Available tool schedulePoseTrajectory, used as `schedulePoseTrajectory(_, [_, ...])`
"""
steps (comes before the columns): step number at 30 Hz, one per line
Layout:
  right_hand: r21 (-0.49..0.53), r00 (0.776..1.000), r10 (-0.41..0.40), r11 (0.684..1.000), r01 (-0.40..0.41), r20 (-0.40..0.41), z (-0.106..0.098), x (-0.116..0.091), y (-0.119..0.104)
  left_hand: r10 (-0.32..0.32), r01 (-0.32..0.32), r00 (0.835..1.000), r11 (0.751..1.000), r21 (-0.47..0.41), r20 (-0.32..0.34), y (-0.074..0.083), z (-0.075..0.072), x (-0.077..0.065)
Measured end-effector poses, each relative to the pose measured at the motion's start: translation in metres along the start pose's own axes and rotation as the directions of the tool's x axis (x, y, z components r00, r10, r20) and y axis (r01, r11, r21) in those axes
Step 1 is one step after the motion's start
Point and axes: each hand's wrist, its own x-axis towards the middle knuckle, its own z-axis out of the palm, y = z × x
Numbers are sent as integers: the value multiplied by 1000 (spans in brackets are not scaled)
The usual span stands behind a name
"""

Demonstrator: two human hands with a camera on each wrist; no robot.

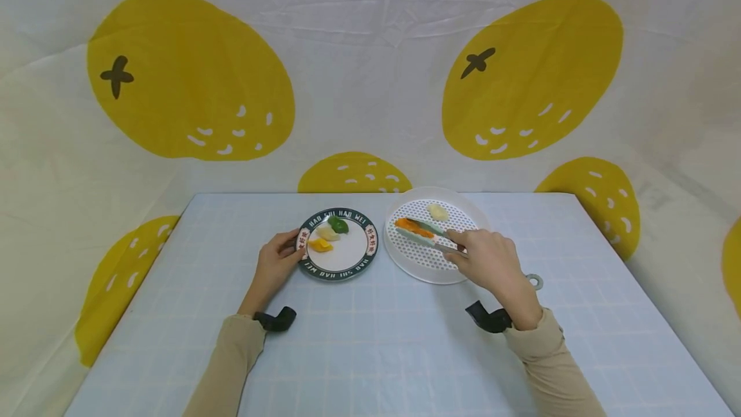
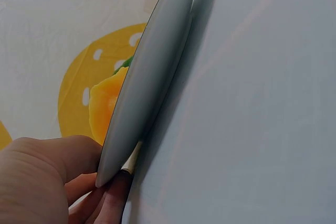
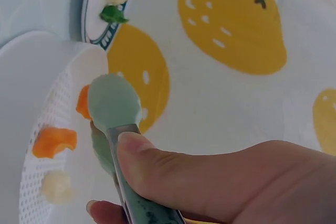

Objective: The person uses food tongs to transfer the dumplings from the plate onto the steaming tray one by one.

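My left hand (image 1: pixel 279 267) grips the left rim of a round plate (image 1: pixel 338 273), thumb on top and fingers beneath. In the left wrist view the plate (image 2: pixel 149 82) shows edge-on. On it lie a green piece (image 1: pixel 338 224), a pale piece (image 1: pixel 327 233) and a yellow-orange piece (image 1: pixel 320 246). My right hand (image 1: pixel 489 259) holds tongs (image 1: pixel 419 237) with mint-green heads, over a white perforated draining tray (image 1: pixel 413 266). Orange pieces (image 3: pixel 55 141) lie near the heads; I cannot tell whether one is pinched. A pale piece (image 1: pixel 438 212) sits toward the tray's back.
A pale checked cloth (image 1: pixel 347 352) covers the table. Behind it hangs a white sheet (image 1: pixel 370 82) printed with large yellow fruit. The plate and the tray stand side by side toward the back edge. The tongs' ring end (image 1: pixel 534 282) sticks out past my right wrist.
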Motion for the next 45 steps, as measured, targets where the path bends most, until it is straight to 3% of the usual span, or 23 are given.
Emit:
schedulePoseTrajectory(9, [-30,997,-11,999,13,78,10,-9,9,-6,6,1000,1000,0,1,1,0,0])
schedulePoseTrajectory(20, [-29,986,50,999,-46,160,13,-10,12,-11,11,1000,1000,-6,-1,2,1,-1])
schedulePoseTrajectory(45, [-9,990,30,1000,-29,140,11,-10,18,-3,3,1000,1000,8,-2,1,0,-2])
